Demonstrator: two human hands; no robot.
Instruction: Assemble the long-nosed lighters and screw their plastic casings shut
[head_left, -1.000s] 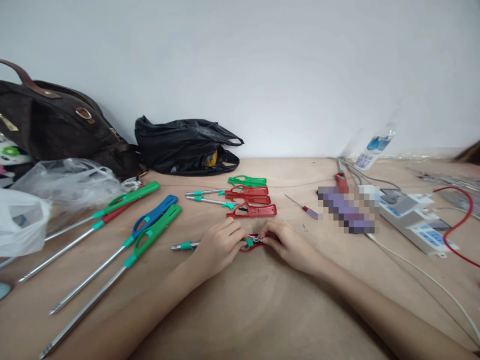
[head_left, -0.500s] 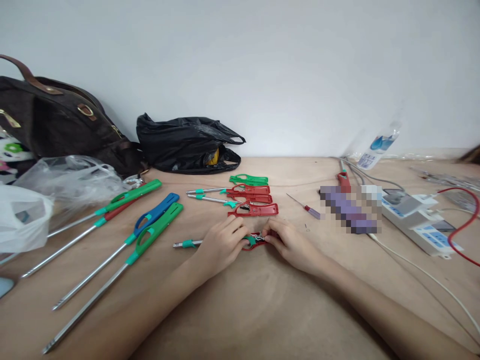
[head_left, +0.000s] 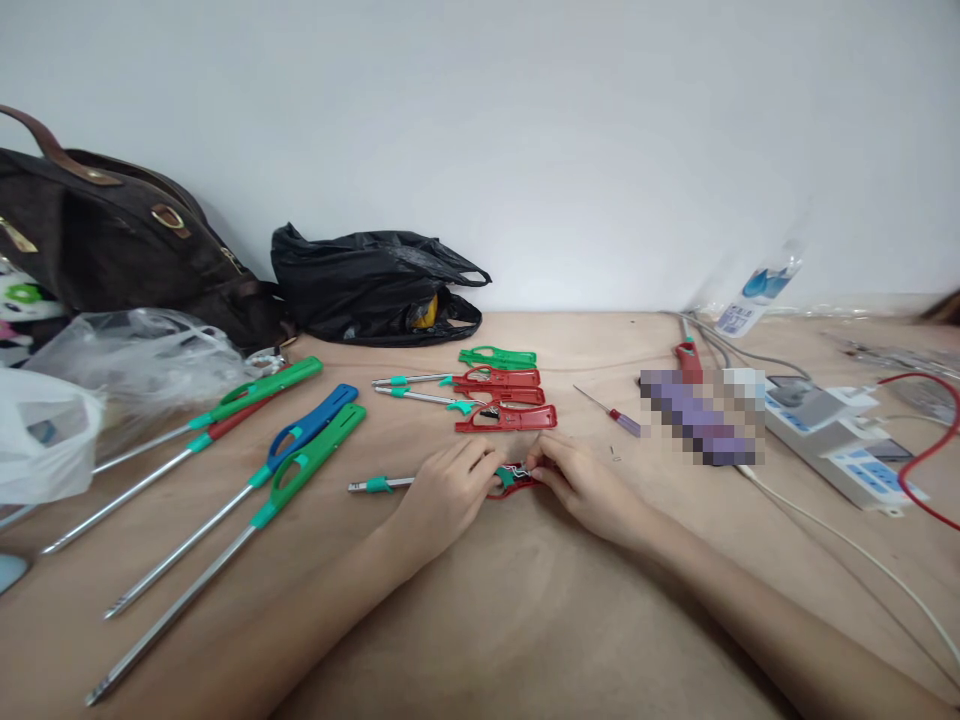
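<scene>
Across the table in front of me lies a long-necked lighter (head_left: 517, 487) with its red handle casing open, showing a turquoise trigger part and thin wires inside. My left hand (head_left: 454, 487) is closed around it where the metal neck meets the handle, and covers that part. Thumb and forefinger of my right hand (head_left: 566, 475) pinch together at the handle's inner parts; what lies between the fingertips is hidden. Just behind are more opened red lighter handles (head_left: 517, 420), two with metal necks, and a green handle shell (head_left: 499, 356). A screwdriver (head_left: 624, 423) rests to the right.
Several assembled lighters (head_left: 311, 460) lie at the left beside clear plastic bags (head_left: 150, 350). A dark bag (head_left: 135, 250) and a black plastic bag (head_left: 360, 285) stand against the wall. On the right are tiny metal pieces (head_left: 615, 454), a power strip (head_left: 862, 480), cables and a bottle (head_left: 761, 290).
The right fingertips have shifted slightly at the open handle, and the wires inside look a little different. My left hand keeps its hold; the other things stay put.
</scene>
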